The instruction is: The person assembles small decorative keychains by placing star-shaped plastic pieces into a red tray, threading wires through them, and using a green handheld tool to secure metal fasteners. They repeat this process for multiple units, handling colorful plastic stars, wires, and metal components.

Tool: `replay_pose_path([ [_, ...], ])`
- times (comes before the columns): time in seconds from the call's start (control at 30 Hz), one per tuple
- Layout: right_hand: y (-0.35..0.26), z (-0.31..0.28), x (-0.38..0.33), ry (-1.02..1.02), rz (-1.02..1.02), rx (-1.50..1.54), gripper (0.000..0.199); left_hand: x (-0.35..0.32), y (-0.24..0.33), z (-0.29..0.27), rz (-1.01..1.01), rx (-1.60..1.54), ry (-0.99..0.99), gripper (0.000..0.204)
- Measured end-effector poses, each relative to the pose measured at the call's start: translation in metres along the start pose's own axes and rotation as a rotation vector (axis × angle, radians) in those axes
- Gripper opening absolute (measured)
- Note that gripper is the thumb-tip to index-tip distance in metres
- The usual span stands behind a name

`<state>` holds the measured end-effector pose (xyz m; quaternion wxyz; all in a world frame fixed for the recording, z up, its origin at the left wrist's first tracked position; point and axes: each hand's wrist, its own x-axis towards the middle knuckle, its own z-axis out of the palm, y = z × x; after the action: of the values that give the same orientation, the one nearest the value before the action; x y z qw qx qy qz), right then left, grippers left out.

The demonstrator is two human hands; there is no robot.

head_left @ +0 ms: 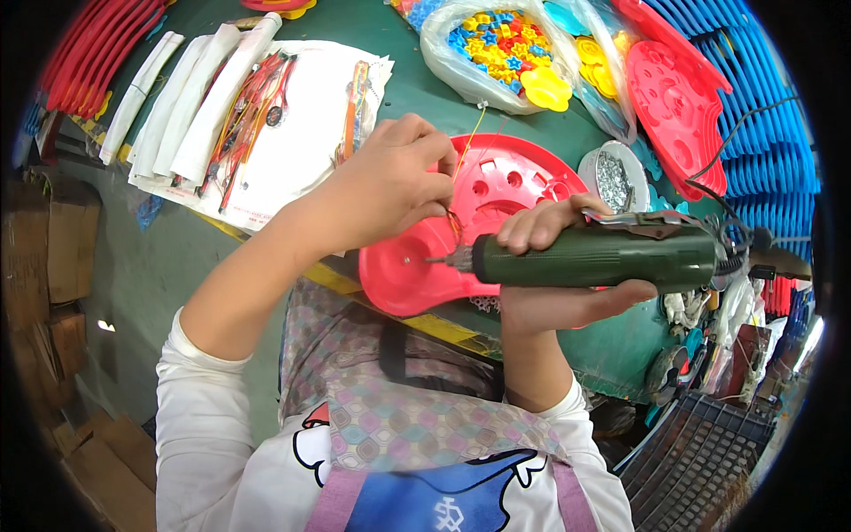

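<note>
My right hand is wrapped round a dark green electric screwdriver, held level with its bit pointing left. The bit's tip is over the round lobe of a red plastic shell, close to a small central post; whether they touch I cannot tell. Above the shell, my left hand pinches a bundle of thin wires. One yellow strand runs up from the fingers toward a small white connector. Parts of the shell are hidden behind both hands and the screwdriver.
More wire bundles lie on white sheets at the left. A bag of small coloured star pieces stands at the back, and a white tub of screws at the right. Stacked red shells and blue parts line the right.
</note>
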<state>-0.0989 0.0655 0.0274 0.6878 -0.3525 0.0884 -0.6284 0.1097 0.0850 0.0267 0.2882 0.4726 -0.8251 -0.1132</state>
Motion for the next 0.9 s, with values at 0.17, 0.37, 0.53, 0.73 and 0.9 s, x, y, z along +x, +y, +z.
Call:
replay_pose_path([
  [0.17,-0.006,-0.03,0.012,0.036,-0.166,-0.229,0.106,0.016,0.004,0.009,-0.022,-0.109,-0.239,0.012],
  [0.37,-0.01,-0.037,0.009,0.137,-0.156,-0.259,0.109,0.029,0.01,0.013,-0.137,-0.27,-0.298,0.012],
  [0.53,-0.015,-0.04,0.011,0.223,-0.157,-0.386,0.108,0.033,0.01,0.029,0.031,0.318,0.307,0.016],
  [0.73,-0.019,-0.049,0.009,0.285,-0.149,-0.376,0.105,-0.001,0.034,0.013,-0.188,0.377,0.219,0.019],
  [0.9,-0.02,-0.042,0.012,0.257,-0.097,-0.24,0.103,-0.019,0.052,0.037,-0.257,0.467,0.125,0.021],
])
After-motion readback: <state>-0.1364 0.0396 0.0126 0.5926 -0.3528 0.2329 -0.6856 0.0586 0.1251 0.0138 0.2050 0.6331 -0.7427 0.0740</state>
